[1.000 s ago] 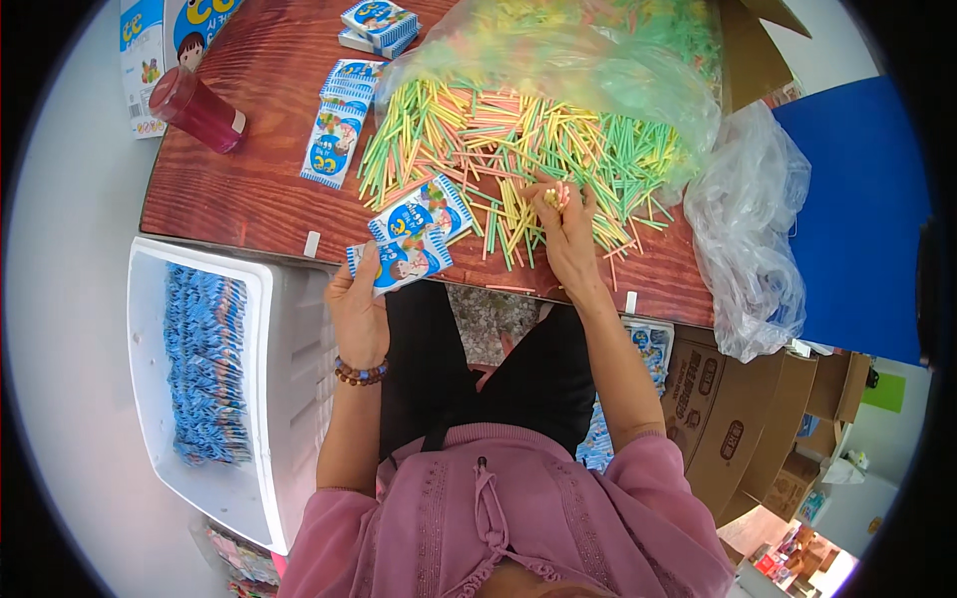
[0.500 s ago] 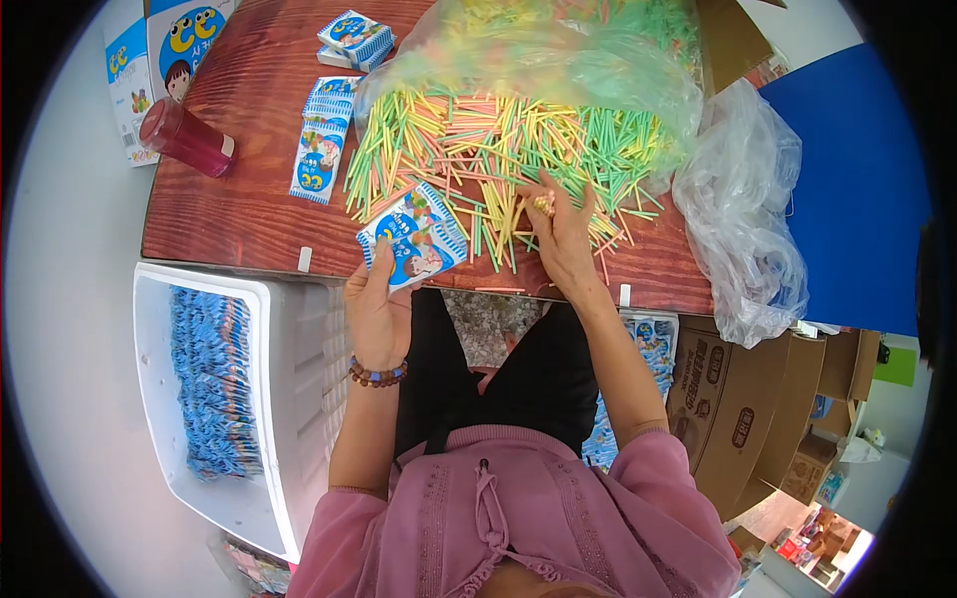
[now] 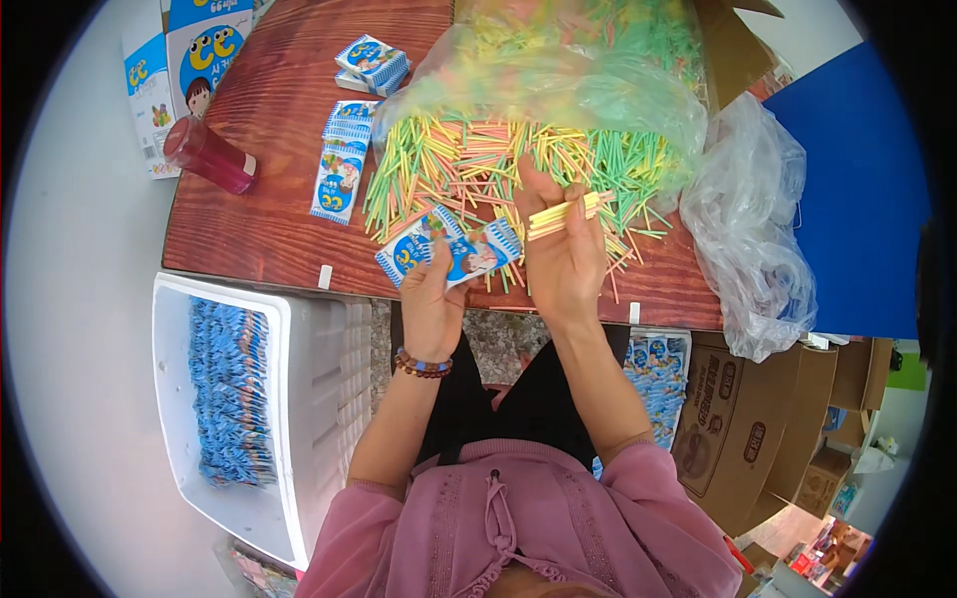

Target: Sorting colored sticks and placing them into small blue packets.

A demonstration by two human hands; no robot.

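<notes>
My left hand point(image 3: 436, 289), with a beaded bracelet at the wrist, pinches small blue-and-white packets point(image 3: 482, 253), two of them fanned apart. To its right, my right hand point(image 3: 566, 274) is turned palm up, its thumb pressing a little bundle of pale yellow sticks point(image 3: 554, 218) across the fingers. Behind both hands spreads a heap of thin yellow, pink and green sticks point(image 3: 469, 159). The heap runs out from under a transparent plastic bag point(image 3: 588, 80). An overlapping row of similar packets point(image 3: 339, 179) lies left of the heap.
More packets point(image 3: 373, 62) are stacked farther back. On the left stand a pink-red jar point(image 3: 211, 154) and printed boxes point(image 3: 207, 60). A white bin point(image 3: 284, 399) of packets sits below the table point(image 3: 239, 239). Crumpled plastic point(image 3: 748, 229), a blue panel point(image 3: 847, 189) and cartons point(image 3: 728, 419) are on the right.
My right hand has lifted from the heap and turned up with the yellow bundle. My left hand has moved right toward it, and its packets have fanned apart. The whole view has shifted slightly.
</notes>
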